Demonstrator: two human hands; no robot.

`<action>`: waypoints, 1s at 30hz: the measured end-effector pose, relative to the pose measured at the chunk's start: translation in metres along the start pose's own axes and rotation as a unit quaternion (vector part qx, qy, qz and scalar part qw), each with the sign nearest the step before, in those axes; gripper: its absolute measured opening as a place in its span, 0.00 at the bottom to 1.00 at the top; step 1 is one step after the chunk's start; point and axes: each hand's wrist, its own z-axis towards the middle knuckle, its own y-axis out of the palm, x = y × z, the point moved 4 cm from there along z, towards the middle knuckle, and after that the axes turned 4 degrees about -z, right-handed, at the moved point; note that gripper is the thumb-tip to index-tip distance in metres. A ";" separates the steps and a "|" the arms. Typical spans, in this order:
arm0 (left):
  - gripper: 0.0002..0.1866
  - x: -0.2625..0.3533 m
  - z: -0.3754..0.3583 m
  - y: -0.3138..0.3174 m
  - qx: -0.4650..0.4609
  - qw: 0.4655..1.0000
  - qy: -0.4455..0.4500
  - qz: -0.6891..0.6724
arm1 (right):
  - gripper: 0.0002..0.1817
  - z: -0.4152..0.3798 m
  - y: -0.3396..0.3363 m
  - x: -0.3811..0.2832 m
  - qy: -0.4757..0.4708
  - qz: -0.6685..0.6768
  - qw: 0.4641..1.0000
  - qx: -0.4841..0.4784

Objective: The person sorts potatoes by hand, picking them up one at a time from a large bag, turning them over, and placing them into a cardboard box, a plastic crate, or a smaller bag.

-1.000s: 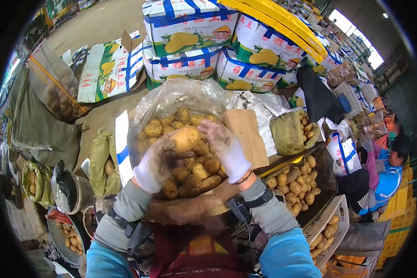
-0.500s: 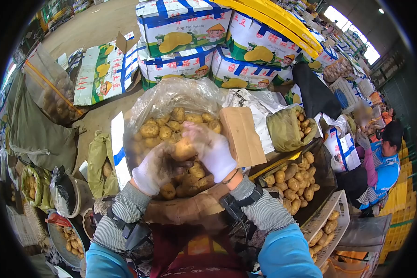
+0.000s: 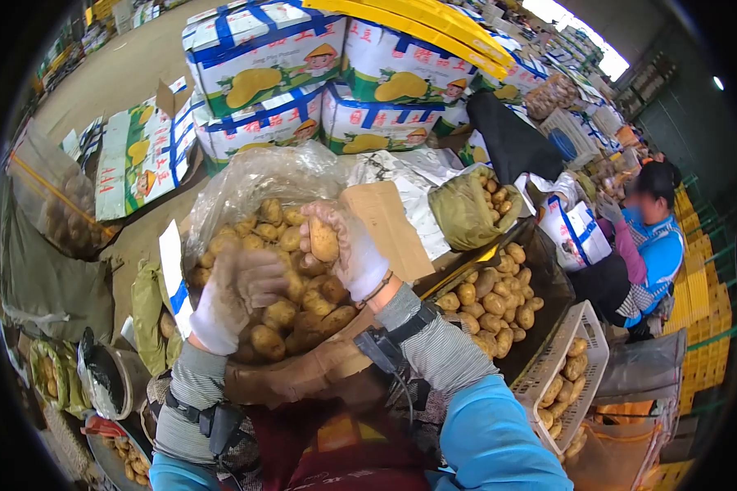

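Observation:
My right hand point(image 3: 350, 245), in a dirty white glove, grips a potato point(image 3: 324, 240) above the right side of a plastic-lined carton point(image 3: 258, 176). Loose potatoes point(image 3: 280, 315) fill this carton. Over its left part hangs my left hand point(image 3: 241, 282), also gloved and somewhat blurred, with fingers stretched out and nothing visible in it. The potatoes under both hands are partly hidden.
Printed potato boxes point(image 3: 266, 69) are stacked behind the carton, with yellow crates point(image 3: 434, 37) on top. To the right are a dark bin of potatoes point(image 3: 499, 303), a white crate point(image 3: 540, 385) and a seated person point(image 3: 659, 245). A bucket point(image 3: 131, 376) stands left.
My hands have moved apart. The left has come off the potato and opened, while the right holds it upright. The camera view has shifted right.

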 end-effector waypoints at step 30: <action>0.28 0.072 -0.029 -0.054 0.216 0.939 0.164 -0.210 | 0.28 0.241 -0.085 0.156 0.145 -0.689 0.707 0.070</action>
